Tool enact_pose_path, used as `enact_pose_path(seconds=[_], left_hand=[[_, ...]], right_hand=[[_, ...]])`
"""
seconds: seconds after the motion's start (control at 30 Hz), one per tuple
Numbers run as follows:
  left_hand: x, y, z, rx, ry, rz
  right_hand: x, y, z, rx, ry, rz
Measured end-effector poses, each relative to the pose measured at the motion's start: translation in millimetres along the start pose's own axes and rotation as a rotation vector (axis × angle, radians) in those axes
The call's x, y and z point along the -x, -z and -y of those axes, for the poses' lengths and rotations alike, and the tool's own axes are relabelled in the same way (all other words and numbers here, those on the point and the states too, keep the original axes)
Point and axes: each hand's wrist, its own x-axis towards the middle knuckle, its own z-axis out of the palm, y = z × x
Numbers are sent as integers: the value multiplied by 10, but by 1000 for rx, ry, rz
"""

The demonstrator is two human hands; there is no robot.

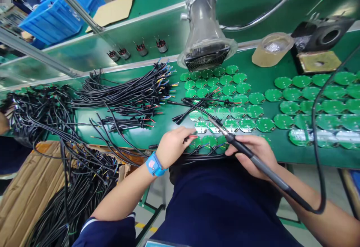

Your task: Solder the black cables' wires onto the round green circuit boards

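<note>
1. Gripping the iron [263, 167] above the boards [255, 98], the right hand [263, 153] wraps its handle [270, 173]; likely light, stiff and hot-tipped, so hold only there.
2. The left hand [173, 145] pinches a red piece [192, 137], seemingly a soft wire end, between its fingers [189, 130].

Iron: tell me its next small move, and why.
Perhaps ease the iron toward the red wire: the right hand holds it with its tip over the boards, and the left hand pinches that wire close by.
</note>
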Motion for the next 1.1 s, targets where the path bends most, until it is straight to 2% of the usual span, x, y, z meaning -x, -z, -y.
enact_pose_path(seconds=[0.07,0.1,0.2,0.27,0.43,0.53,0.83,1.1], left_hand=[[19,18,-14,-65,62,-121],[30,29,-31,-85,74,-126],[67,48,-104,-47,45,46],[99,35,-144,0,51,110],[165,-51,-147,138,107,-13],[153,-84,-126,239,136,-34],[86,-78,-92,280,113,24],[64,-134,-103,372,216,-15]], right_hand=[[56,-28,-43,-103,-62,-11],[82,-33,-53,-154,-87,-8],[119,-9,-57,-233,-133,15],[110,26,-59,-250,-156,25],[35,95,-84,-177,-326,16],[-38,118,-73,-184,-399,16],[-164,164,-62,-116,-399,84],[-190,169,-58,-76,-425,100]])
